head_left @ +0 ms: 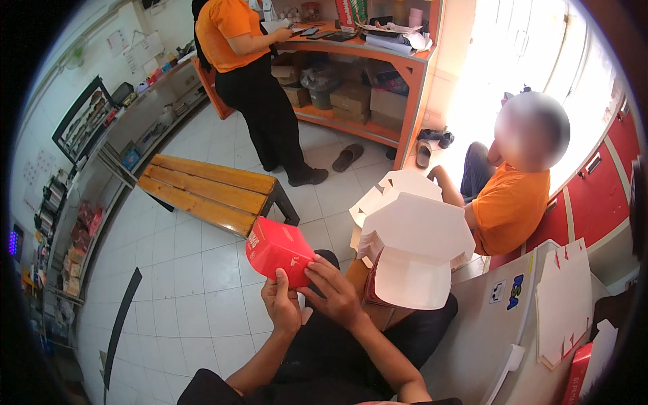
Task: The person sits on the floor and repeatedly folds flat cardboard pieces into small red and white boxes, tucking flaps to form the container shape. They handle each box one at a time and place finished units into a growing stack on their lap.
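Note:
A red cardboard food box (280, 246) with white print is held up in front of me, partly folded into shape. My left hand (281, 305) grips its lower edge, thumb up against the side. My right hand (333, 291) closes on its right-hand edge, with the fingers over the red face. Just right of my hands lies a stack of flat box blanks (418, 226), white side up with red edges showing below. The stack rests on a wooden surface (388, 316) by my legs.
A wooden bench (209, 192) stands ahead on the tiled floor. Beyond it is an orange counter (405, 67), where a person in orange (229, 40) stands. Another person (516, 209) sits at the right. More blanks (563, 304) lie on a white chest (466, 344) beside me.

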Demonstrator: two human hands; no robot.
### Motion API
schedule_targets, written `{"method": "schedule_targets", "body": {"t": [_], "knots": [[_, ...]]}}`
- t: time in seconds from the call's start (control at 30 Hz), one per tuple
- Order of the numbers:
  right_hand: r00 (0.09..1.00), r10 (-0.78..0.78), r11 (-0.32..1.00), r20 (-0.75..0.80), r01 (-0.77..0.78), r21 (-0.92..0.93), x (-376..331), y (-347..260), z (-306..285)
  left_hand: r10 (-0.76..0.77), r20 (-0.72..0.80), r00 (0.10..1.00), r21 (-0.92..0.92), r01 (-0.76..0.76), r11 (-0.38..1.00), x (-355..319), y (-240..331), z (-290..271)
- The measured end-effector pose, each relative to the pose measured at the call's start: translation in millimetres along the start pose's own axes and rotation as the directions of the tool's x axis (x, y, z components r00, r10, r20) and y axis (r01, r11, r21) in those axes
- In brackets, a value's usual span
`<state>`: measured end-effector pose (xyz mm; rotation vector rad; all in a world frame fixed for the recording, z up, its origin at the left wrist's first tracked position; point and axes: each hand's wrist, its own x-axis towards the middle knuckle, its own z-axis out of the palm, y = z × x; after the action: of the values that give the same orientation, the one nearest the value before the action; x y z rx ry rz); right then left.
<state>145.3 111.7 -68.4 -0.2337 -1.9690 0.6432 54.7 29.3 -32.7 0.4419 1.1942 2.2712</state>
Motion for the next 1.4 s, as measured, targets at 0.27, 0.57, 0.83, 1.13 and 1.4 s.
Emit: {"method": "schedule_targets", "body": {"t": [0.27, 0.57, 0.83, 1.13, 1.4], "knots": [[0.996, 0.028, 0.991, 0.09, -0.04, 0.128, 24, 0, -15, 0.085, 0.228, 0.97, 0.382, -0.169, 0.909, 27, 7, -19], [0.986, -0.062, 0.996, 0.153, 0.052, 0.068, 24, 5, -23, 0.169, 0.08, 0.982, 0.055, -0.174, 0.983, -7, -24, 9], [0.999, 0.037, 0.999, -0.027, -0.036, 0.039, 29, 8, -21, -0.043, 0.295, 0.955, 0.027, 0.036, 0.999, 6, -24, -12], [0.917, 0.321, 0.827, 0.238, -0.394, 0.401, 48, -9, -72, 0.115, 0.602, 0.79, -0.13, -0.045, 0.991, 87, 88, -93], [0.862, 0.076, 0.568, 0.501, -0.45, 0.689, 63, -17, -74, -0.374, 0.667, 0.645, 0.285, 0.244, 0.927, 48, 4, -76]]}}
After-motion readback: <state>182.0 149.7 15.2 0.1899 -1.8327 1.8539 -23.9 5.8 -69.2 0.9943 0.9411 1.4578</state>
